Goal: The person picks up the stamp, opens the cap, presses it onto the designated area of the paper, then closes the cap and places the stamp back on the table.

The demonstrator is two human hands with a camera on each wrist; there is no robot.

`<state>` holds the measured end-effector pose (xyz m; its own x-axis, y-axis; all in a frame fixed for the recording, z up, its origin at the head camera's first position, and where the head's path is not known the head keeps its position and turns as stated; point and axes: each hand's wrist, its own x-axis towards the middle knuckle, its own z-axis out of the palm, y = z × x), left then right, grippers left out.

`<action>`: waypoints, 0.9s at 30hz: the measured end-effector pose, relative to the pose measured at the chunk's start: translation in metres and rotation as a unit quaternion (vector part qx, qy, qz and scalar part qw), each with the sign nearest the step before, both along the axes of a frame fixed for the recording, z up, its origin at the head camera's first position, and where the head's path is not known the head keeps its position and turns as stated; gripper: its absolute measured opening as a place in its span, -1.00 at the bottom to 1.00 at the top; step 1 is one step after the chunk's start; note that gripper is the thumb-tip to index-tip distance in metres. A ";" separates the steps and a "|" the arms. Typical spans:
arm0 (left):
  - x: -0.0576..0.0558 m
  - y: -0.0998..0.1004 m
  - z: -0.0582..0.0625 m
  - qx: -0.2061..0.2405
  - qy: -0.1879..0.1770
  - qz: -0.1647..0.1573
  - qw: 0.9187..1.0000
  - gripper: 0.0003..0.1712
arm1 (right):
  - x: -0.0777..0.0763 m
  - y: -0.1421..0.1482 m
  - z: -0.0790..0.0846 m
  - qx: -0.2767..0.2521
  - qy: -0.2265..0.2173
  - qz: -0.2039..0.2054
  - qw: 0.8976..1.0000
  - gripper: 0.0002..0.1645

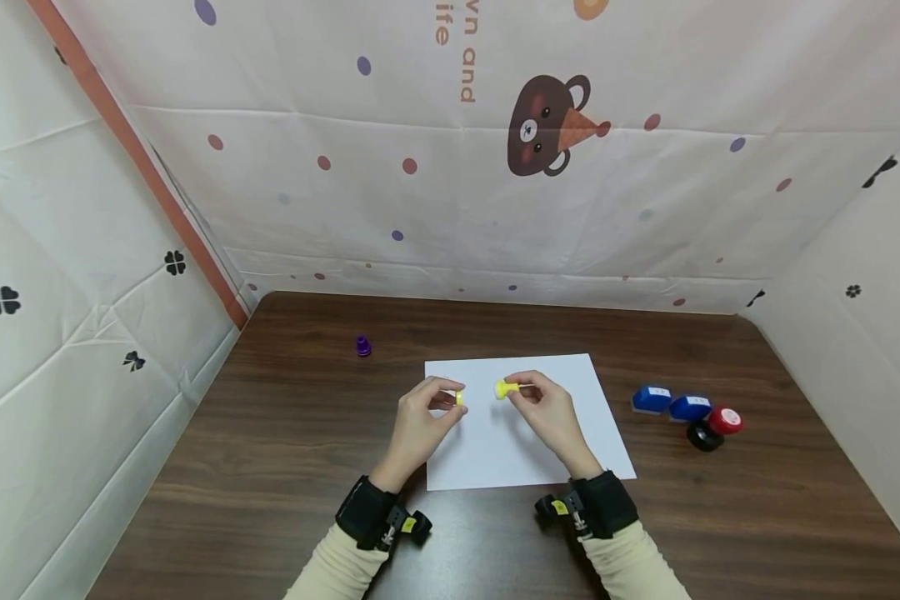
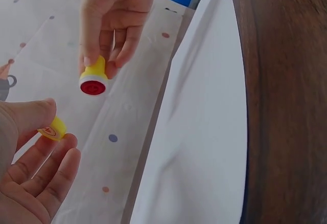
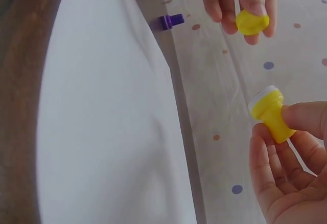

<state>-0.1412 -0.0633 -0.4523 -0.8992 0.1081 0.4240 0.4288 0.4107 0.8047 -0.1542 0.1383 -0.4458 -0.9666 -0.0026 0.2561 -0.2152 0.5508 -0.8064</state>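
Between thumb and fingers my right hand point(image 1: 549, 414) pinches a small yellow stamp point(image 3: 273, 114) by its handle. The stamp's round red face point(image 2: 93, 87), ringed in white, shows in the left wrist view and points toward the left hand. My left hand point(image 1: 420, 423) pinches a round yellow cap point(image 2: 54, 130) that has a small red-lined print on it. Cap and stamp are apart, both held above a white sheet of paper point(image 1: 487, 450) lying on the brown table.
A purple stamp point(image 1: 363, 346) stands on the table at the back left. To the right of the paper are two blue stamps point(image 1: 651, 399), a red stamp point(image 1: 725, 420) and a black round object point(image 1: 703, 437). Patterned cloth walls point(image 1: 345, 200) surround the table's back and sides.
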 end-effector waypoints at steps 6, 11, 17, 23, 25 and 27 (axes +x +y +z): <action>0.000 -0.004 -0.002 0.013 -0.006 0.009 1.000 -0.71 | -0.012 -0.008 0.004 0.032 -0.024 0.007 0.999 -0.79; 0.000 -0.006 -0.003 0.014 -0.009 0.009 1.000 -0.71 | -0.021 -0.015 0.006 0.053 -0.011 0.024 0.998 -0.80; 0.000 -0.009 -0.004 0.021 -0.013 0.012 1.000 -0.71 | -0.030 -0.021 0.006 0.075 0.010 0.052 0.996 -0.82; -0.001 -0.011 -0.005 0.024 -0.013 0.014 1.000 -0.71 | -0.039 -0.025 0.005 0.126 0.032 0.071 0.989 -0.82; -0.001 -0.011 -0.005 0.024 -0.013 0.014 1.000 -0.71 | -0.041 -0.026 0.004 0.145 0.037 0.077 0.986 -0.82; -0.001 -0.011 -0.006 0.024 -0.015 0.014 0.999 -0.71 | -0.044 -0.028 0.004 0.159 0.041 0.082 0.983 -0.82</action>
